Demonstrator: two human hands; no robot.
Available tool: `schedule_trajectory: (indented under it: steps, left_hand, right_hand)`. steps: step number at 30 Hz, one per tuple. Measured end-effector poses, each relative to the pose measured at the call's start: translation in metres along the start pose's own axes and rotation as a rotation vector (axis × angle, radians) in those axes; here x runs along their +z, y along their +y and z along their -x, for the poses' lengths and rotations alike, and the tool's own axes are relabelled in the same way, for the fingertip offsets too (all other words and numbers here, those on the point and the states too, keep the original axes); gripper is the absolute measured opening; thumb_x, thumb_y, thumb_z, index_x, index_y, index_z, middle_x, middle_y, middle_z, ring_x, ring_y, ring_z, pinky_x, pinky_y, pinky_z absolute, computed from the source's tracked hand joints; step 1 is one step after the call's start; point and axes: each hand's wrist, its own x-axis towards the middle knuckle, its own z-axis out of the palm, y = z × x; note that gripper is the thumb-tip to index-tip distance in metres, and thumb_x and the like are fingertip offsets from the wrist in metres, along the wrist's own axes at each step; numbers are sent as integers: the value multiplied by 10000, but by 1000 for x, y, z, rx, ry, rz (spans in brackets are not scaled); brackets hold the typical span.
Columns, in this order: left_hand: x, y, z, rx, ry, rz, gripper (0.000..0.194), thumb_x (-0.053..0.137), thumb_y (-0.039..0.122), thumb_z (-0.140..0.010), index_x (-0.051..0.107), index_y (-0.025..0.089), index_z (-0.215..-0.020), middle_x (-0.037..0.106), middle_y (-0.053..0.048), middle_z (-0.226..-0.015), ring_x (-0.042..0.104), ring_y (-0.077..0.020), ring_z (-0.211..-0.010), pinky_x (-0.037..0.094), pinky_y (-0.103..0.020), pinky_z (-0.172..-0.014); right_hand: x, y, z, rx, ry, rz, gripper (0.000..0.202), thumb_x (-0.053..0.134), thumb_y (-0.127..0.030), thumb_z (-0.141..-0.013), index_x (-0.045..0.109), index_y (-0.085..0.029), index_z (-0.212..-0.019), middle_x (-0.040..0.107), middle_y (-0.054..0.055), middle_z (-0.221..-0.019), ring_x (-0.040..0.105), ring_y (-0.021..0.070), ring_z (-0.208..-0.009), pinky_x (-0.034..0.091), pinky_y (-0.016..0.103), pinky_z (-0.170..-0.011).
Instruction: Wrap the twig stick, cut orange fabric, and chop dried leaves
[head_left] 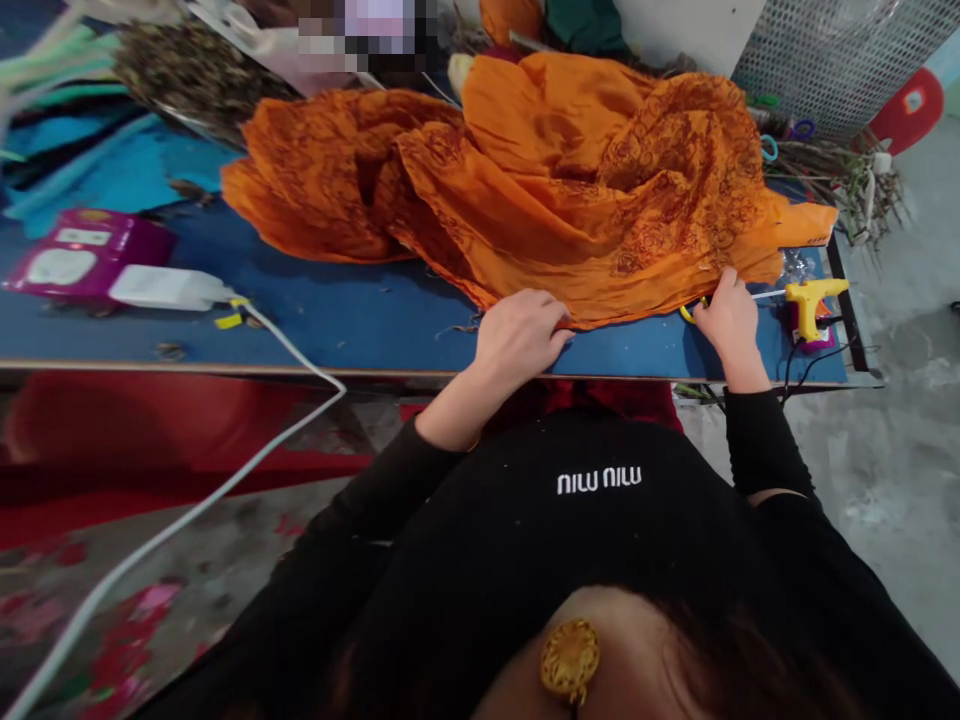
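A crumpled orange cloth [555, 230] with dark printed patterns lies across the blue table in front of me. My left hand [517, 335] is closed on its near edge, fingers over the fabric and thumb towards the right. Farther right, my right hand [727, 315] pinches the same edge near the cloth's right end. Beside its thumb, a yellow loop [686, 312], possibly a scissor handle, shows partly from under the cloth. A yellow glue gun [814, 305] stands just right of that hand, its cord hanging down.
On the blue table [300, 320], a purple box [97, 250] and a white power strip [169, 288] sit at left; its cable [247, 465] runs off the front edge. Dried plant material [195, 70] lies behind. Twigs [847, 180] and a perforated metal panel [832, 60] are at back right.
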Motion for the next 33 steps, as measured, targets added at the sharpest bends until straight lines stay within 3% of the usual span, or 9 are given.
schedule_trajectory:
  steps: [4, 7, 10, 13, 18, 23, 27, 29, 33]
  left_hand:
    - [14, -7, 6, 73, 47, 25, 224, 559, 232, -998, 771, 185, -943, 781, -134, -1000, 728, -315, -974, 550, -433, -846]
    - [18, -6, 6, 93, 79, 38, 243, 532, 233, -1021, 759, 176, -955, 782, -132, -992, 727, -309, -950, 538, -432, -837]
    - [20, -6, 6, 95, 100, 60, 241, 531, 237, -1022, 753, 179, -947, 784, -132, -980, 722, -307, -936, 528, -438, -830]
    - [23, -7, 6, 116, 98, 85, 240, 528, 232, -1019, 746, 192, -926, 782, -131, -961, 715, -301, -922, 520, -442, -819]
    - [23, -10, 9, 144, 91, 66, 230, 538, 243, -1032, 739, 194, -930, 786, -119, -981, 725, -300, -936, 518, -431, -823]
    - [20, -14, 13, 177, 85, 51, 245, 538, 258, -1044, 762, 202, -962, 803, -113, -1019, 734, -294, -931, 513, -440, -838]
    - [20, -17, 15, 184, 102, 50, 301, 510, 302, -1073, 792, 231, -995, 819, -97, -1019, 746, -281, -909, 499, -432, -835]
    - [20, -15, 14, 165, 102, 56, 325, 502, 323, -1081, 800, 239, -983, 823, -99, -1004, 750, -279, -901, 495, -431, -837]
    - [19, -8, 12, 170, 94, 71, 339, 494, 332, -1084, 802, 237, -981, 824, -99, -1011, 755, -275, -920, 496, -428, -844]
  right_hand:
    - [-12, 10, -16, -28, -46, 15, 792, 633, -265, -847, 357, 28, -1529, 666, 330, -1251, 691, 401, -1087, 530, 462, -905]
    - [-32, 29, -8, -50, -103, 32, 889, 644, -291, -867, 264, -23, -1625, 712, 277, -1215, 713, 384, -1054, 544, 459, -887]
    - [-53, 49, 15, -34, -144, 76, 971, 684, -336, -855, 221, -69, -1666, 755, 230, -1149, 733, 386, -1006, 553, 456, -843]
    - [-66, 67, 49, -10, -152, 86, 956, 689, -391, -850, 285, -84, -1661, 771, 236, -1115, 745, 401, -928, 548, 464, -785]
    - [-62, 98, 116, 129, -233, -49, 878, 662, -455, -837, 394, -193, -1632, 787, 156, -1126, 748, 373, -906, 554, 456, -752]
    - [-33, 117, 180, 268, -257, -587, 746, 751, -487, -780, 561, -279, -1472, 730, 39, -891, 668, 249, -747, 545, 381, -638]
    - [-9, 104, 217, 417, -372, -1169, 680, 845, -489, -730, 649, -261, -1340, 603, -25, -793, 469, 119, -546, 389, 282, -477]
    - [-2, 90, 226, 435, -444, -1400, 694, 865, -490, -729, 646, -259, -1345, 555, -47, -772, 368, 77, -493, 315, 269, -451]
    - [7, 56, 216, 259, -571, -1647, 765, 862, -627, -718, 619, -274, -1352, 504, -63, -762, 316, 55, -474, 286, 269, -455]
